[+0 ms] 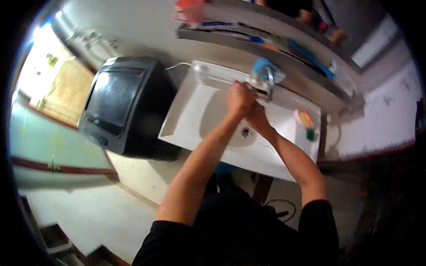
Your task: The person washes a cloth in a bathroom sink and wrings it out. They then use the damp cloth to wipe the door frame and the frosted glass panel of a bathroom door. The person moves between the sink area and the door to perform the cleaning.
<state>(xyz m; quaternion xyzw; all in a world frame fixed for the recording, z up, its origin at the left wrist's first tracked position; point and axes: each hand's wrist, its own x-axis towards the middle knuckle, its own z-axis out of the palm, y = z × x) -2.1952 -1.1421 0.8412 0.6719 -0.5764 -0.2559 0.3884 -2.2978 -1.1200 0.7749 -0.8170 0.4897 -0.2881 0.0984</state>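
Observation:
My left hand [241, 98] and my right hand [257, 115] are pressed together over the basin of a white washbasin [183, 113]. They are right beside the spout of a chrome tap [270, 78]. Blur hides the fingers, so whether anything lies between the palms cannot be told. Below the hands is the round metal drain [246, 132]. Behind the tap rests a blue, crumpled packet or cloth [260, 63].
A black top-loading washing machine [114, 98] stands left of the basin. On the right rim lie a yellow and pink item [305, 117], perhaps soap, and a dark green object [310, 134]. A wall ledge [213, 39] above holds several brushes or combs and a pink container [189, 11].

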